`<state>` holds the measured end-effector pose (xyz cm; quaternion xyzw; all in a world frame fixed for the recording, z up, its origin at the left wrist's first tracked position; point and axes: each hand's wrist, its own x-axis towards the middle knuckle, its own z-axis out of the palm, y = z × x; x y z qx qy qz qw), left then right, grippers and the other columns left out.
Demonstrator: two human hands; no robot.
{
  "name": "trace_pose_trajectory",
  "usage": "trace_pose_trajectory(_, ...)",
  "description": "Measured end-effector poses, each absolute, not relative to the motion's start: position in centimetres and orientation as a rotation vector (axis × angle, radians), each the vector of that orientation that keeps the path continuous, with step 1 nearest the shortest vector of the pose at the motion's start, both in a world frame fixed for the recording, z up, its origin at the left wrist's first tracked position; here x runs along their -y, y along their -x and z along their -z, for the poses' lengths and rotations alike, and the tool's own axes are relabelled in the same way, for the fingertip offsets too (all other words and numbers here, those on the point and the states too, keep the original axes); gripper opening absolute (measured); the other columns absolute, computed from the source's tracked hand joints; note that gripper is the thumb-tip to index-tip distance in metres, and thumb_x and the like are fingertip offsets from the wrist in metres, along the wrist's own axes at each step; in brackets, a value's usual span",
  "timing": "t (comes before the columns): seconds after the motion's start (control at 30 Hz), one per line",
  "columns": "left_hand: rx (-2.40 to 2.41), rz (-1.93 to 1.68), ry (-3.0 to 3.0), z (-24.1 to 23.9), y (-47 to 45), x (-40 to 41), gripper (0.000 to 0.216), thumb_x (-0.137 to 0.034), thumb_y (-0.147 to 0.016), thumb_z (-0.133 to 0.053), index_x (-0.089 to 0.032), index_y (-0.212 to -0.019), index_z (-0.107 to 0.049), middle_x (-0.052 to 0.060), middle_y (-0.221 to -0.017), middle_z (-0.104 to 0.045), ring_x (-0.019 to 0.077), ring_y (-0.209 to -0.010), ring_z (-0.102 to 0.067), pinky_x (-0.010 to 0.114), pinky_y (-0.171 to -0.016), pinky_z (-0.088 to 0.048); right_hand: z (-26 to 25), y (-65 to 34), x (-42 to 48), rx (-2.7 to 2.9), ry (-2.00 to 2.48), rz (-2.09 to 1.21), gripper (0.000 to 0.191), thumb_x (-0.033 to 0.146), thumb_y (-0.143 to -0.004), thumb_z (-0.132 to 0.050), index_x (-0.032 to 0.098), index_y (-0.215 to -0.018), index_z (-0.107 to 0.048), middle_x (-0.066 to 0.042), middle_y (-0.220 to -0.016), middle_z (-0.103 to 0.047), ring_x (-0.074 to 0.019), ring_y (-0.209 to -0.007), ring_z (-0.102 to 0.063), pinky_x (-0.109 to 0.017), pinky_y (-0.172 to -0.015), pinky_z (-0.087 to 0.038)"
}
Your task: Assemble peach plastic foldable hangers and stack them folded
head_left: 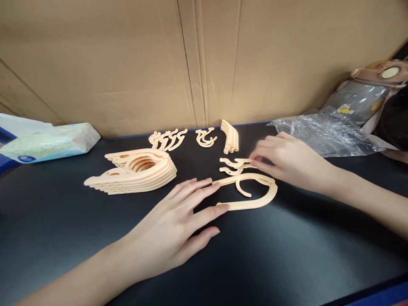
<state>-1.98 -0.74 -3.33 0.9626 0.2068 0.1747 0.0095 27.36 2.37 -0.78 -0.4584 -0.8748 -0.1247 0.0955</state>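
Observation:
A cream plastic folding hanger point(259, 205) lies folded on the black tabletop, its curved hook point(243, 189) inside the bend. My left hand point(178, 221) is open over the table, and its fingertips rest on the two arm ends of that hanger. Just beyond the hanger, my right hand point(280, 157) pinches the right end of a slim cream hanger arm piece point(234, 162) with a knobbed, curved tip. A similar arm piece point(232, 171) lies close beside it, partly hidden by the hand. A neat stack of folded hangers point(149, 180) sits to the left.
Along the back lie several loose cream hook pieces point(174, 139), more hooks point(205, 139) and a bundle of curved strips point(230, 138). A tissue pack point(57, 142) is at left. Clear plastic bag point(328, 134) and bottle point(360, 95) stand at right. Cardboard point(127, 63) walls the rear.

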Motion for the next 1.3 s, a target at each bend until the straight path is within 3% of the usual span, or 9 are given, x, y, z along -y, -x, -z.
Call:
trace_pose_trajectory(0.13, -0.646, -0.545, -2.995, 3.4, 2.0, 0.8, 0.034, -0.027, -0.098, -0.051, -0.025, -0.131, -0.058, 0.009, -0.142, -0.053, 0.0262, -0.137, -0.041, 0.049, -0.115, -0.033, 0.4, -26.9, -2.0, 2.478, 1.327, 0.222, 0.022, 0.024, -0.094, -0.05, 0.019, -0.085, -0.069, -0.004, -0.081, -0.07, -0.0192, -0.077, -0.059, -0.036, -0.075, -0.037)
trace_pose_trajectory(0.23, -0.655, -0.56, -2.954, 3.3, 1.8, 0.9, 0.036, -0.027, -0.098, -0.051, -0.024, -0.134, -0.054, 0.008, -0.141, -0.054, 0.0245, -0.137, -0.042, 0.049, -0.116, -0.03, 0.1, -25.9, -1.0, 2.339, 1.288, -0.154, 0.019, 0.029, -0.092, -0.055, 0.02, -0.083, -0.07, -0.002, -0.077, -0.068, -0.0165, -0.071, -0.058, -0.034, -0.073, -0.04)
trace_pose_trajectory(0.37, -0.703, -0.698, -2.804, 2.7, 1.6, 1.5, 0.041, -0.024, -0.1, -0.049, -0.023, -0.14, -0.044, 0.006, -0.144, -0.051, 0.0195, -0.134, -0.044, 0.037, -0.113, -0.036, 0.0, -23.8, 1.1, 2.114, 1.199, -0.73, 0.025, 0.029, -0.092, -0.054, 0.019, -0.075, -0.069, 0.0, -0.07, -0.063, -0.0126, -0.062, -0.053, -0.026, -0.057, -0.038)
trace_pose_trajectory(0.5, -0.717, -0.784, -2.713, 2.3, 1.5, 2.1, 0.042, -0.023, -0.1, -0.048, -0.026, -0.142, -0.041, 0.005, -0.141, -0.049, 0.0164, -0.128, -0.049, 0.028, -0.107, -0.041, 0.5, -22.4, 2.5, 2.052, 1.099, -1.007, 0.018, 0.022, -0.09, -0.058, 0.017, -0.076, -0.069, 0.002, -0.069, -0.063, -0.0106, -0.065, -0.053, -0.023, -0.059, -0.041)
trace_pose_trajectory(0.63, -0.701, -0.847, -2.584, 2.3, 1.6, 2.3, 0.041, -0.02, -0.098, -0.05, -0.023, -0.139, -0.043, 0.005, -0.13, -0.058, 0.015, -0.119, -0.055, 0.025, -0.103, -0.043, 0.9, -22.1, 2.7, 2.075, 1.039, -1.095, 0.012, 0.021, -0.089, -0.061, 0.016, -0.08, -0.068, 0.003, -0.071, -0.064, -0.0098, -0.066, -0.055, -0.021, -0.061, -0.043)
trace_pose_trajectory(0.8, -0.749, -0.975, -2.385, 2.0, 1.6, 2.2, 0.03, -0.017, -0.095, -0.055, -0.028, -0.123, -0.054, 0.0, -0.113, -0.066, 0.0138, -0.104, -0.061, 0.021, -0.087, -0.052, 1.0, -22.2, 2.7, 2.289, 0.918, -0.851, 0.018, 0.027, -0.094, -0.058, 0.017, -0.083, -0.068, 0.002, -0.074, -0.064, -0.0093, -0.066, -0.057, -0.022, -0.063, -0.043)
trace_pose_trajectory(1.03, -1.002, -1.029, -2.148, 1.8, 1.1, 1.9, 0.02, -0.019, -0.083, -0.069, -0.027, -0.097, -0.057, -0.008, -0.094, -0.063, 0.0077, -0.087, -0.062, 0.015, -0.083, -0.05, 1.6, -23.0, 2.3, 2.575, 0.871, 0.166, 0.022, 0.027, -0.095, -0.055, 0.014, -0.083, -0.068, -0.006, -0.083, -0.064, -0.0192, -0.079, -0.058, -0.032, -0.075, -0.043)
trace_pose_trajectory(1.3, -1.114, -0.983, -2.182, 2.1, 1.2, 1.4, 0.011, -0.015, -0.087, -0.058, -0.026, -0.089, -0.057, -0.009, -0.078, -0.064, 0.0079, -0.073, -0.061, 0.014, -0.066, -0.049, 2.4, -22.6, 2.2, 2.668, 0.821, 0.418, 0.025, 0.019, -0.099, -0.045, 0.014, -0.081, -0.061, -0.005, -0.08, -0.062, -0.0174, -0.075, -0.055, -0.031, -0.072, -0.042)
